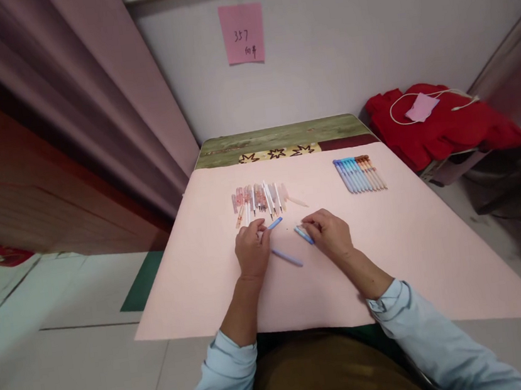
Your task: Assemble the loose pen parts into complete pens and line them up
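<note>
My left hand (253, 246) is closed in a pinch around one end of a short blue pen part (275, 223). Opposite it, my right hand (329, 232) has thumb and fingers pinched together at a light blue pen part (304, 234), which slants beneath the fingertips. Between the wrists, a pale violet-blue pen barrel (288, 258) lies on the pink sheet. Just beyond my left hand is a spread of loose pen pieces (260, 200): clear and pinkish tubes and white refills with dark tips. The fingers partly cover both held parts.
A neat row of pens (360, 174), blue through brown, lies at the far right of the pink sheet (391, 255). Behind the right table edge, red cloth (442, 128) carries a white cable. A pink note (243, 34) hangs on the wall. Curtains flank the table.
</note>
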Motion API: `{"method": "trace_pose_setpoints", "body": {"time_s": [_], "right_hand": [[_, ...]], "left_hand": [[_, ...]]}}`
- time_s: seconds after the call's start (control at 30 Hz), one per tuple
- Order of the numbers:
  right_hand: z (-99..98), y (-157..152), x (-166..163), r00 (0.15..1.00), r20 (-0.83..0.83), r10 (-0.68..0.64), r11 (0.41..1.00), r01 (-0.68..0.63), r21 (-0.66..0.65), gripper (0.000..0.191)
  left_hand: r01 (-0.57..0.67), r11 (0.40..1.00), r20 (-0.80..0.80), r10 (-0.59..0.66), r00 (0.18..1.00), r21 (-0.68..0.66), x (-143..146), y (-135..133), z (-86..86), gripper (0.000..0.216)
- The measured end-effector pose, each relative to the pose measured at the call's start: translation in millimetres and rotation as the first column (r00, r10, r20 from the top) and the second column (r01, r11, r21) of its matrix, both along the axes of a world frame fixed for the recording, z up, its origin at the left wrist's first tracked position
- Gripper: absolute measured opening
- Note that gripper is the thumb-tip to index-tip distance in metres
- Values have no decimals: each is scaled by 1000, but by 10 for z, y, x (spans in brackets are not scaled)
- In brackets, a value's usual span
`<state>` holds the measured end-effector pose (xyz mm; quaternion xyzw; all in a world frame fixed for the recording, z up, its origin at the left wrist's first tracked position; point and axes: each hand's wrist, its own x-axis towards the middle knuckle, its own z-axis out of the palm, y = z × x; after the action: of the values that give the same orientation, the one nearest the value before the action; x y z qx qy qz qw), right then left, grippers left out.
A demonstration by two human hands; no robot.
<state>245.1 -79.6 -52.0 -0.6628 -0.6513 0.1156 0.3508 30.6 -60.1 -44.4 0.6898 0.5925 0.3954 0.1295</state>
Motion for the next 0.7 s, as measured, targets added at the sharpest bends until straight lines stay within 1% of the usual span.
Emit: {"method": "trace_pose_setpoints", "body": {"time_s": [0.17, 0.37, 0.43, 0.53, 0.63, 0.7], "right_hand": [[10, 35, -6, 993, 108, 52, 998, -49, -33, 17], [47, 10, -38, 986, 161, 44, 998, -35, -55, 16], [59, -2, -43, 990, 135, 34, 999, -28, -43, 17], [68, -13, -33, 999, 34, 18, 1000, -19, 15, 16], [72, -11, -17, 998, -66, 13, 997, -8, 75, 17], [79, -12, -13, 993, -117, 20, 995, -8, 98, 17]], "left_hand": [[20, 1000, -10, -20, 1000, -22, 34, 4, 4, 21], [31, 999, -59, -33, 998, -35, 59, -20, 34, 19], [36, 999, -68, -37, 997, -18, 53, -29, 46, 18], [46, 998, -75, -43, 996, 43, 63, -50, 100, 12], [74, 993, -41, -70, 997, 95, 117, -77, 192, 9], [95, 991, -3, -95, 995, 89, 181, -89, 239, 9]]}}
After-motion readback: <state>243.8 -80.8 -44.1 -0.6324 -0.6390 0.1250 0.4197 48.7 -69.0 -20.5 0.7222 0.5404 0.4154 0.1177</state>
